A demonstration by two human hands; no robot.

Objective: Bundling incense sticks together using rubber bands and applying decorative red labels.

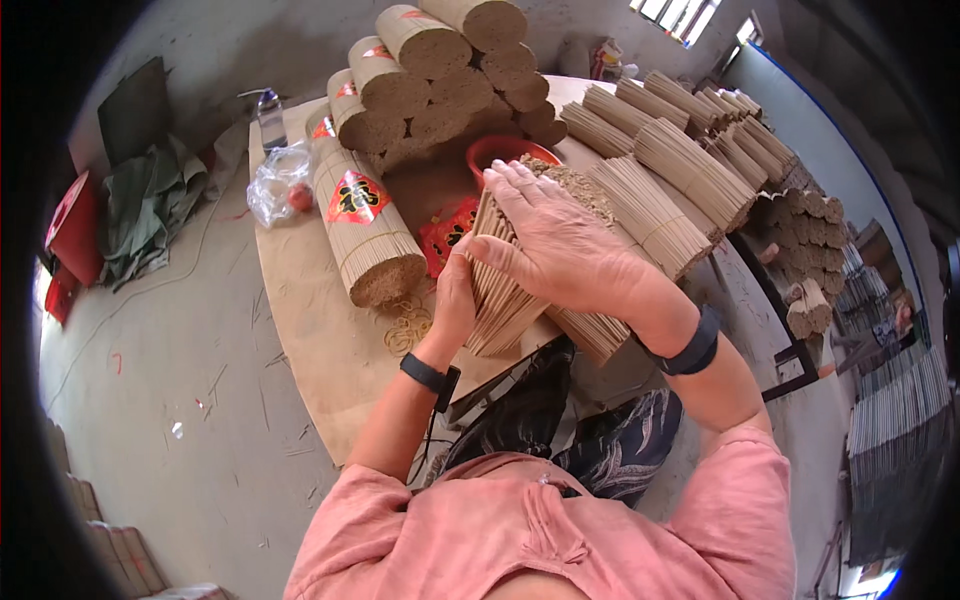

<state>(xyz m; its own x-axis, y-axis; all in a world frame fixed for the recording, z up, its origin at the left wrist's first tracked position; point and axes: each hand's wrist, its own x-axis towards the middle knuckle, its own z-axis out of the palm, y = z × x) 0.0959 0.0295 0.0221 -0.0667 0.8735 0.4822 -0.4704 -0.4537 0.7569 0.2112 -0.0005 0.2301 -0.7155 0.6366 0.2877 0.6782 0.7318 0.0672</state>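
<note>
A thick bunch of thin tan incense sticks (500,312) stands tilted at the table's near edge, between my hands. My left hand (456,298) is closed against its left side, most of its fingers hidden behind the sticks. Over the bunch's upper right side lies my right hand (560,240), palm down and fingers stretched out flat, its thumb reaching toward my left hand. Left of them rests a big round bundle of incense (375,235) with a red diamond label. Rubber bands (408,328) and red paper labels (445,242) lie between that bundle and my left hand.
Large incense rolls (425,50) are stacked at the back, near a red bowl (484,152). More bundles (690,170) cover the table's right side. A bottle (271,120) and a clear plastic bag (278,185) sit at the left edge of the paper-covered table (315,370).
</note>
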